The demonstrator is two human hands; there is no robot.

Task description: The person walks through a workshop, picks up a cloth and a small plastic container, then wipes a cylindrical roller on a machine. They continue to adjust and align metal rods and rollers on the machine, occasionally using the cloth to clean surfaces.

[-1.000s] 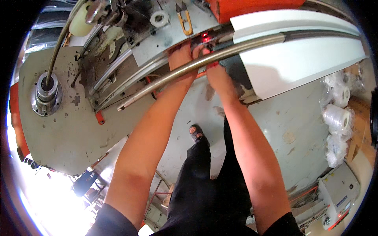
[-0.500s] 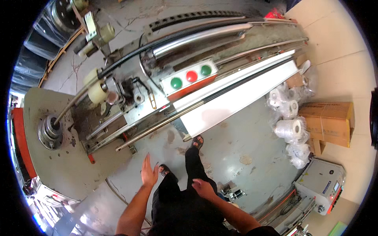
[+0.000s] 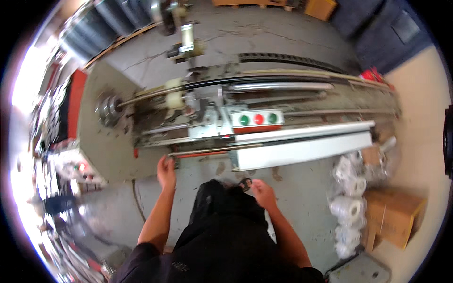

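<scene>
My left hand (image 3: 166, 173) is raised beside the left end of a long thin metal rod (image 3: 198, 150) at the front of a machine. Its fingers look apart, and nothing shows in them; I cannot tell whether they touch the rod. My right hand (image 3: 264, 193) hangs in front of a long white panel (image 3: 302, 151), apart from it. Motion blurs its fingers, and no held thing is visible. Above the panel sits a control box (image 3: 239, 127) with two green buttons and one red button.
The machine's grey end cabinet (image 3: 106, 151) stands at the left, with a stepped pulley (image 3: 109, 110) on it. Plastic-wrapped white rolls (image 3: 348, 207) and a cardboard box (image 3: 394, 212) lie to the right by the wall. A cable (image 3: 138, 200) trails on the floor.
My view has turned and moved closer to the machine, which now lies nearly level across it. My left hand has come up to the rod's end. My right hand has risen toward the panel.
</scene>
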